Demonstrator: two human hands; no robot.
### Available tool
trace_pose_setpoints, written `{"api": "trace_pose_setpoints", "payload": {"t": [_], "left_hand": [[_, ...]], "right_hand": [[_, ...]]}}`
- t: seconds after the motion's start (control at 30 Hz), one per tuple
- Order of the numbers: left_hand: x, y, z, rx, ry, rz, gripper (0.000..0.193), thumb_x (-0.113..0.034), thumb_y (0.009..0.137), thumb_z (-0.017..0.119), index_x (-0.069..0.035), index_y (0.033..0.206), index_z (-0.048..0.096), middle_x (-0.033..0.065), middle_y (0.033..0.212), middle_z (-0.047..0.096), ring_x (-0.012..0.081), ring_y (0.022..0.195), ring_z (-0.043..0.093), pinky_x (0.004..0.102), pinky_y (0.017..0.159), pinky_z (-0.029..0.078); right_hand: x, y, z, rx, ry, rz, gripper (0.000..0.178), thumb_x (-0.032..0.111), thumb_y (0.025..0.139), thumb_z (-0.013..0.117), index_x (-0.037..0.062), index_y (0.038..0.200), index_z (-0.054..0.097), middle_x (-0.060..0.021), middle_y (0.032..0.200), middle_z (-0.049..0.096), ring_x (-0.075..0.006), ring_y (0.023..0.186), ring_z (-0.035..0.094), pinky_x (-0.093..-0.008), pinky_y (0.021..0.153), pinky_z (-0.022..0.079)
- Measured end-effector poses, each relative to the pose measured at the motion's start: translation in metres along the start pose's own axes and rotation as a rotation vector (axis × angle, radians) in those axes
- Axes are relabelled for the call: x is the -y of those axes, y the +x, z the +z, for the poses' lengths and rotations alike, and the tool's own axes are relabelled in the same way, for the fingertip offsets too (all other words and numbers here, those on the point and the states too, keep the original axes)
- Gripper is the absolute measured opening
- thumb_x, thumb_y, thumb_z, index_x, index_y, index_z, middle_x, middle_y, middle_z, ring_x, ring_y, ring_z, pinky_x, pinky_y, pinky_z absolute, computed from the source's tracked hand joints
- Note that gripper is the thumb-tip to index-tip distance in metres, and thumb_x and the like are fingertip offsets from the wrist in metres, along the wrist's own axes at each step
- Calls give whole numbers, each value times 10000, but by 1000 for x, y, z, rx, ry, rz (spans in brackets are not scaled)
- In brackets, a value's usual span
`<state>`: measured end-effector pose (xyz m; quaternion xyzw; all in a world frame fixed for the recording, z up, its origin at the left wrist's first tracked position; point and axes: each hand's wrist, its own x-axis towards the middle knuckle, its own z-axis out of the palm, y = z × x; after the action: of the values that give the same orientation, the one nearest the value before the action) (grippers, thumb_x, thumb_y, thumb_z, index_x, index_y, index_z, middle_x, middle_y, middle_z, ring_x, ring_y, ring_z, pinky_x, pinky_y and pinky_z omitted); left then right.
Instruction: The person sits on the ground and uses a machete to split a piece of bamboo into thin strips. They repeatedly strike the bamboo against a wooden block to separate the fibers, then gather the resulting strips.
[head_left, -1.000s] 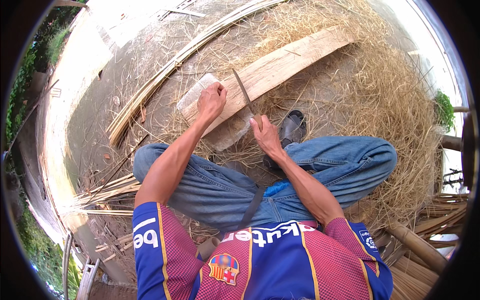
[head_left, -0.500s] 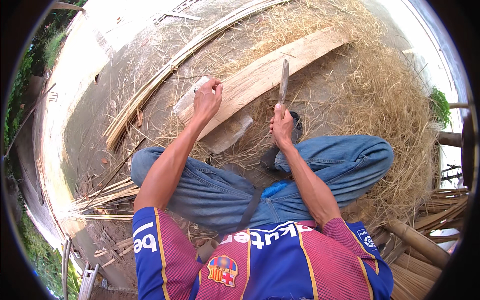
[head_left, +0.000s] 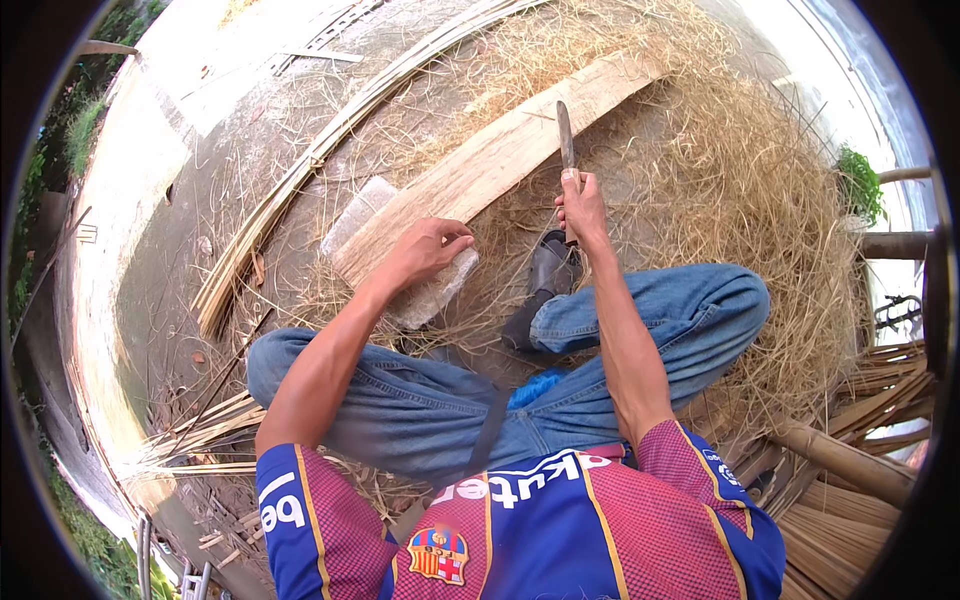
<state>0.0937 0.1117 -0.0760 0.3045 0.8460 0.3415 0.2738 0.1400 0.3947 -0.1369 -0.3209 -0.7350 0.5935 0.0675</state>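
Note:
In my right hand point(head_left: 583, 208) is a knife point(head_left: 565, 135), its handle wrapped by my fingers and its long, narrow blade pointing away from me over the board's near edge. My left hand point(head_left: 432, 248) hovers at the near end of a long, pale wooden board point(head_left: 490, 155). Its fingers are curled together; anything thin between them is too small to make out. The board lies slantwise, its near end across a rough whitish block point(head_left: 358, 212) that sticks out on both sides.
Loose straw-like shavings point(head_left: 740, 250) heap up on the right. A bundle of long thin strips point(head_left: 290, 190) curves along the left and far side. More strips point(head_left: 210, 430) lie by my left knee. A thick bamboo pole point(head_left: 840, 460) is at the lower right. My shoe point(head_left: 553, 268) is below the knife.
My left hand has moved nearer to me and right, from the block's far side to the board's near edge. My right hand, still gripping the knife, has shifted slightly away and right.

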Motion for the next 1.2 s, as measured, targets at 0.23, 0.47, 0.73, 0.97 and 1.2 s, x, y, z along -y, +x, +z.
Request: {"api": "trace_pose_setpoints", "payload": {"t": [0.23, 0.47, 0.73, 0.97, 1.2], "left_hand": [[26, 6, -2, -254, 112, -47, 284, -265, 954, 619, -33, 1072, 732, 190, 946, 733, 320, 836, 708, 417, 767, 543], [27, 8, -9, -482, 198, -177, 288, -292, 936, 614, -34, 985, 733, 164, 816, 719, 328, 765, 694, 421, 748, 529], [29, 4, -22, -430, 209, -309, 309, -310, 918, 620, -34, 991, 738, 170, 838, 716, 313, 786, 692, 420, 746, 525], [21, 5, -13, -320, 200, -260, 319, -318, 922, 636, -32, 1017, 743, 200, 923, 732, 349, 866, 703, 423, 793, 532], [28, -1, -14, -281, 177, -266, 328, -314, 932, 631, -15, 1018, 734, 200, 952, 729, 347, 885, 696, 426, 801, 532]], "right_hand": [[53, -21, -55, 346, -232, 131, 437, 386, 1007, 555, 40, 1272, 595, -28, 718, 585, -81, 516, 512, -261, 461, 445], [74, -55, -76, 686, -280, 148, 448, 455, 973, 622, 80, 1218, 635, 3, 725, 583, -43, 504, 485, -211, 448, 400], [5, 1, -52, 86, 244, 58, 315, 290, 904, 736, 36, 981, 566, -22, 741, 567, -95, 545, 551, -263, 464, 495], [-81, 31, 14, -143, 779, 295, 332, 200, 852, 756, 72, 1071, 543, -33, 774, 548, -144, 621, 578, -325, 544, 544], [-94, 29, 30, -32, 585, 463, 395, 263, 774, 797, 65, 1052, 598, -67, 822, 572, -181, 606, 593, -355, 507, 504]]}}
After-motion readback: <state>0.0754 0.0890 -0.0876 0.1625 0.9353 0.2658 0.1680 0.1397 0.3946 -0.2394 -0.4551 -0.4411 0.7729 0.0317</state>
